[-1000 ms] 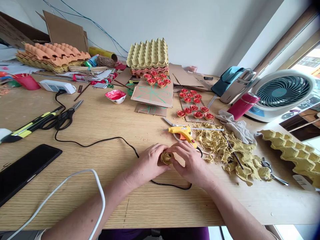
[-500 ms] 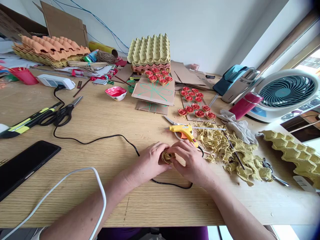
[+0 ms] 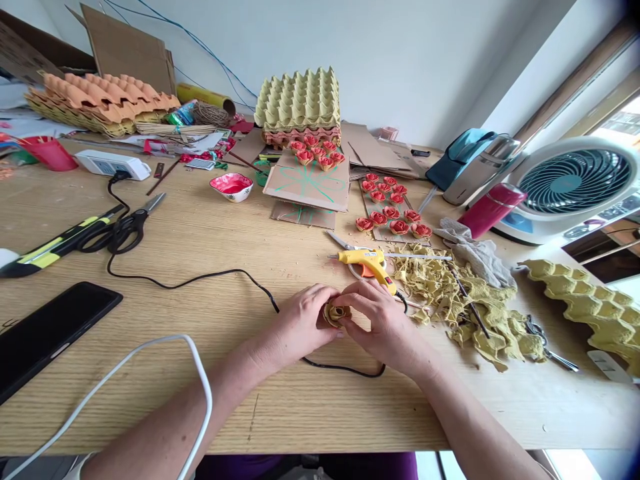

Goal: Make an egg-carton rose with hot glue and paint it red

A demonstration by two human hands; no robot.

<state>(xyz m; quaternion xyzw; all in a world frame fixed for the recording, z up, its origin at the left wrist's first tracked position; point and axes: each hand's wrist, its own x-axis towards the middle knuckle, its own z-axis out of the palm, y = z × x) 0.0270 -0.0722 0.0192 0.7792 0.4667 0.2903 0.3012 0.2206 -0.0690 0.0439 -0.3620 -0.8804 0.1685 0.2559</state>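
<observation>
Between my two hands is a small unpainted rose (image 3: 336, 313), yellow-brown and shaped from egg-carton pulp. My left hand (image 3: 307, 320) is closed round its left side. The fingers of my right hand (image 3: 377, 320) pinch its right edge, and they hide part of it. Just beyond my right hand lies a yellow hot glue gun (image 3: 367, 259), its nozzle pointing left, on top of a pair of scissors (image 3: 340, 241). The gun's black cord (image 3: 200, 274) runs under my hands and off to the left.
Torn egg-carton scraps (image 3: 470, 300) are heaped on the right, before an egg tray piece (image 3: 580, 307). Red roses (image 3: 399, 227) stand on cardboard farther back. At left lie a phone (image 3: 55, 333), black scissors (image 3: 125, 230) and a white cable (image 3: 195, 360). A fan (image 3: 570, 183) stands at right.
</observation>
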